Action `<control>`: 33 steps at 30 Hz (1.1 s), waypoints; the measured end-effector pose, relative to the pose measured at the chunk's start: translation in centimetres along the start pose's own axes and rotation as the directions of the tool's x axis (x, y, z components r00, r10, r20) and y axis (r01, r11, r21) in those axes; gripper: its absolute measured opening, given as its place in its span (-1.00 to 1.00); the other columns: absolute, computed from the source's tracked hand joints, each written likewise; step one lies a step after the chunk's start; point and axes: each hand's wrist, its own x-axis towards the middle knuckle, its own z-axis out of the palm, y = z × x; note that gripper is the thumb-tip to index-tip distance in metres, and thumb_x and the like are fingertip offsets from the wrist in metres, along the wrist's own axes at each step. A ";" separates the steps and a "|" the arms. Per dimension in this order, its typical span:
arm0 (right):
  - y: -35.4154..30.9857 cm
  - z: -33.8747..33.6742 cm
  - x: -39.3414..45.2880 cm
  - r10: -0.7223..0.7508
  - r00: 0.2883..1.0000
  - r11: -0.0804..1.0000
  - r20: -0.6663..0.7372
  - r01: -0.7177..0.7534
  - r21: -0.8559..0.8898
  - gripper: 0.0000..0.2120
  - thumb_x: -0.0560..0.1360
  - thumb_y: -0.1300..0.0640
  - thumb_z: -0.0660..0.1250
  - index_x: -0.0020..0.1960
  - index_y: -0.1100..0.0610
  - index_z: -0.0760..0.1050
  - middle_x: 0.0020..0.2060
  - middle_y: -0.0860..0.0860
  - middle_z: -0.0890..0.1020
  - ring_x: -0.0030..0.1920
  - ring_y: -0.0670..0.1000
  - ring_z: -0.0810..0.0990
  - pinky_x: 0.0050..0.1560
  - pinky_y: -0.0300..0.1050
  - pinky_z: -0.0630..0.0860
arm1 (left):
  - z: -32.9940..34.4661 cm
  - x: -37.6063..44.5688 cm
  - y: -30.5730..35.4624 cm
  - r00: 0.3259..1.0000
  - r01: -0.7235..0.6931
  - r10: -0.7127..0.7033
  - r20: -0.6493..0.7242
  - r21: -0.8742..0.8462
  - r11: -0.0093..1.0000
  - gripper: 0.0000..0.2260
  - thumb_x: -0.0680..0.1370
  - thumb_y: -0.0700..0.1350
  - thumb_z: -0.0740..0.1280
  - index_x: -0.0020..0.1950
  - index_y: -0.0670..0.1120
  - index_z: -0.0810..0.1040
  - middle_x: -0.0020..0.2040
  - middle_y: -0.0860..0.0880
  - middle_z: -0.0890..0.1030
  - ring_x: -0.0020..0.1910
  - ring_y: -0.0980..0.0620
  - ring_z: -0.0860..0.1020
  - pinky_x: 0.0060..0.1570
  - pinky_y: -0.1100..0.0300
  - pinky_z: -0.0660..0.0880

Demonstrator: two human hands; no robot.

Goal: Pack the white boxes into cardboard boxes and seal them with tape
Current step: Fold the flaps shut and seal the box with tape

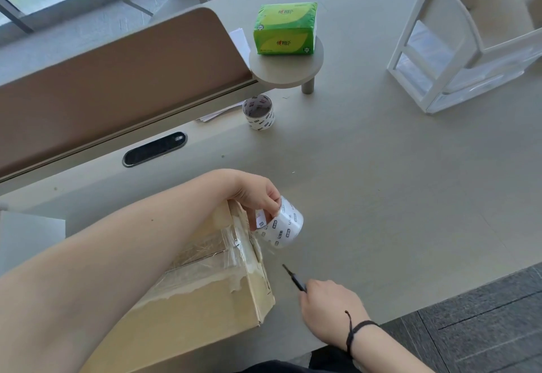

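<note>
**Cutting the tape at the box corner**

The cardboard box [187, 293] sits at the table's near edge, its seam taped. My left hand [258, 196] grips the tape roll [281, 226] past the corner; my right hand [328, 305] clutches a thin dark blade [294, 277]. Slack tape could wrinkle or stick to itself. The blade's tip blurs; no white boxes are visible.

Green tissue pack [285, 29] on a small round stand [308, 75]; white drawer organizer [469, 50] well apart.
</note>
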 end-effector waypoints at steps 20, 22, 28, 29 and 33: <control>2.5 -12.0 4.7 -0.374 0.777 0.849 -0.507 0.506 0.149 0.08 0.29 0.03 0.55 0.58 -0.29 -0.07 0.60 -0.16 0.02 0.59 -0.10 -0.03 0.56 -0.10 0.05 | -1.2 -2.2 2.1 0.936 -0.310 0.265 -0.232 -0.189 0.932 -0.90 0.40 -0.12 0.26 -0.26 -0.11 0.53 -0.35 0.05 0.57 -0.28 0.05 0.49 -0.08 0.20 0.44; 1.4 -13.8 4.4 -0.475 0.790 0.840 -0.388 0.538 0.067 0.07 0.27 0.05 0.53 0.56 -0.31 -0.04 0.59 -0.20 0.06 0.59 -0.10 -0.05 0.56 -0.09 0.05 | -1.3 -2.8 2.6 0.935 -0.322 0.281 -0.215 -0.182 0.929 -0.88 0.38 -0.11 0.27 -0.25 -0.13 0.55 -0.32 0.01 0.58 -0.25 0.02 0.50 -0.06 0.18 0.47; 0.5 -14.8 3.8 -0.484 0.793 0.776 -0.371 0.584 0.238 -0.30 0.24 0.08 0.57 0.29 -0.19 0.36 0.19 -0.23 0.52 0.17 -0.17 0.53 0.18 -0.13 0.54 | -1.9 -4.9 2.2 0.923 -0.354 0.300 -0.240 -0.229 0.907 -0.87 0.40 -0.12 0.28 -0.23 -0.12 0.60 -0.27 -0.03 0.59 -0.23 0.04 0.52 -0.09 0.26 0.47; 0.5 -14.8 4.0 -0.490 0.782 0.776 -0.384 0.592 0.215 -0.35 0.23 0.05 0.58 0.23 -0.17 0.39 0.14 -0.23 0.53 0.15 -0.19 0.53 0.19 -0.15 0.52 | -1.9 -5.1 2.0 0.920 -0.352 0.294 -0.258 -0.222 0.909 -0.86 0.41 -0.10 0.30 -0.20 -0.11 0.63 -0.25 -0.02 0.62 -0.21 0.06 0.54 -0.07 0.26 0.47; 0.3 -14.7 4.5 -0.471 0.780 0.789 -0.413 0.581 0.197 -0.42 0.16 -0.13 0.55 0.12 -0.17 0.40 0.05 -0.23 0.57 0.09 -0.18 0.55 0.15 -0.13 0.53 | -1.4 -4.8 0.4 0.876 -0.367 0.231 -0.423 -0.275 0.889 -0.84 0.56 0.05 0.41 -0.03 -0.01 0.68 0.01 0.03 0.71 0.04 0.13 0.62 0.21 0.14 0.48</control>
